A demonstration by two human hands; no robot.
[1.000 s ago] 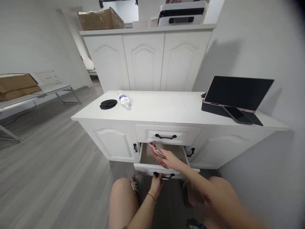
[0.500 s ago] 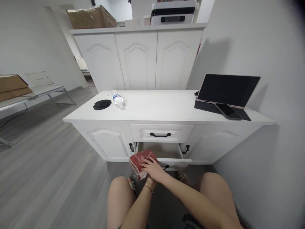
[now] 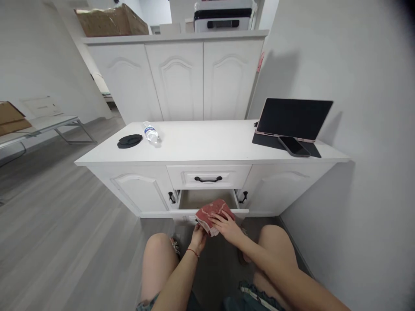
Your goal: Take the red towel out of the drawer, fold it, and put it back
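A folded red towel [image 3: 214, 212] with pale lines and a whitish underside is held just in front of an open drawer [image 3: 238, 211], partly over its front edge. My right hand [image 3: 229, 228] grips the towel from the right, fingers spread across its top and the thumb out of sight. At the towel's lower left edge, my left hand [image 3: 198, 238] has its fingers curled against the cloth; their tips are partly hidden. The visible inside of the drawer shows a bare bottom.
Above the open drawer is a closed drawer with a black handle [image 3: 208, 179]. On the white countertop [image 3: 194, 142] lie a plastic bottle [image 3: 151, 133], a black round item [image 3: 129, 141], a tablet [image 3: 294, 118] propped up and a phone [image 3: 294, 146]. My knees flank the drawer.
The towel has moved right, to the front of the drawer's middle, along with my right hand. My left hand has come out from beneath my right and is now at the towel's left edge.
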